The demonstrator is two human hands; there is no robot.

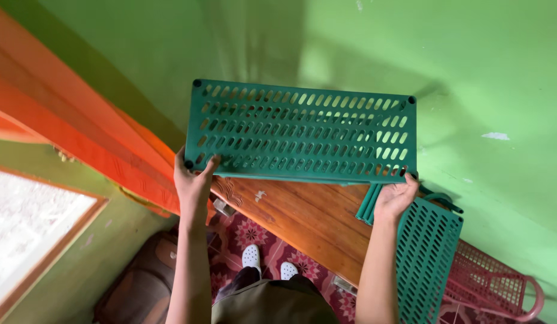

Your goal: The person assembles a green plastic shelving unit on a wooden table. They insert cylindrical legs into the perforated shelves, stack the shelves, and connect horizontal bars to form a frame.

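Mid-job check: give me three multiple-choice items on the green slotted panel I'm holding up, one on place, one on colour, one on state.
1. Where does the second green panel stand?
A. Below the right hand
B. Beside the window
C. On the wooden board

2. What colour is the basket?
A. Blue
B. Pink
C. White

3. How is the raised green slotted panel held?
A. One hand
B. Both hands at its lower corners
C. Resting on the floor

Answers:
1 A, it stands under the right hand.
2 B, its mesh is pink.
3 B, left hand and right hand each grip a lower corner.
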